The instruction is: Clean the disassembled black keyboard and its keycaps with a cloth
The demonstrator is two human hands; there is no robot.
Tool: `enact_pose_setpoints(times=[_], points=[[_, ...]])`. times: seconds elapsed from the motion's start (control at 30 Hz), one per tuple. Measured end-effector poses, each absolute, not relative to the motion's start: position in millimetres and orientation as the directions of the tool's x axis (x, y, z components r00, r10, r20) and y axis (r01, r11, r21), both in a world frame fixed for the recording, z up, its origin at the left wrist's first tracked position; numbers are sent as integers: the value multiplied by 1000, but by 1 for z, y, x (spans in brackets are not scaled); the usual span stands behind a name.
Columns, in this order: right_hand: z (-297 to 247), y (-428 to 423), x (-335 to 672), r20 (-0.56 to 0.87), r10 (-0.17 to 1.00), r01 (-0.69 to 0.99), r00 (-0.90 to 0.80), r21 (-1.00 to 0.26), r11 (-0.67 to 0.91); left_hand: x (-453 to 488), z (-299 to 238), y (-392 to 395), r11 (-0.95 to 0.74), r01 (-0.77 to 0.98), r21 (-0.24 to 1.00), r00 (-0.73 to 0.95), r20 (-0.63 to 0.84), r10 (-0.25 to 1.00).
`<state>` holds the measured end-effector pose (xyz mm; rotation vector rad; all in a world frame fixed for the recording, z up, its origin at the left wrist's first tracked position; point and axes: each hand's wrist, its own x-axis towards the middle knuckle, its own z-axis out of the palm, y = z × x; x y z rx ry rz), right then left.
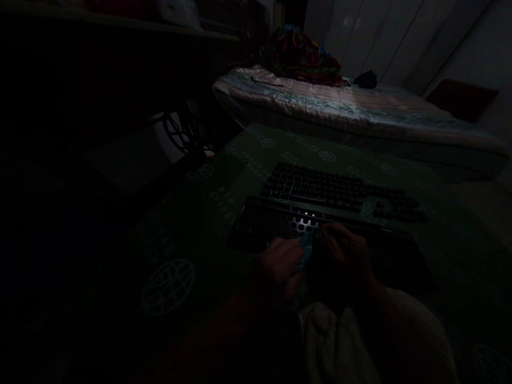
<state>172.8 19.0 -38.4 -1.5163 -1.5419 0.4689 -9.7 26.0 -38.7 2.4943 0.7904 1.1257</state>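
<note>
Very dark, underexposed view, its left side and lower corners sunk in near-black shadow. The brightest spot is a small white glare on the nearer keyboard (304, 223), between dim left (281, 260) and right hands (349, 249); a paler band of light crosses the bed (344, 109), while fine detail dissolves into gloom.

You're having open room to the left, where the green surface (216, 234) is running free beside the keyboard (276, 221). Going far, loose keycaps (336, 186) are blocking a low pass, with the bed (360, 114) bounding them. Between your left hand (282, 258) and right hand (348, 250), a blue object (306, 250) is narrowing the gap.
</note>
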Motion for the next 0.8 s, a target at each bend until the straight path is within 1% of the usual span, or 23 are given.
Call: enact_pose_setpoints(times=[0.17,0.37,0.43,0.6,0.7,0.8], points=[[-39,22,173,358,917,614,173,-768,183,-8,-41,26,-798,381,468,548,581,602],[-37,21,173,280,942,574,187,-809,127,-10,-36,27,-803,384,456,569,568,595],[-37,21,173,278,943,553,185,-822,134,-11,-34,25,-788,400,469,585,531,613],[-36,22,174,281,944,583,172,-802,132,-12,-31,22,-758,433,487,590,483,647],[-34,21,174,258,948,576,187,-811,107,-14,-22,24,-756,470,455,569,499,654],[-35,22,174,261,936,573,237,-815,82,-20,-2,15,-764,510,395,550,534,643]])
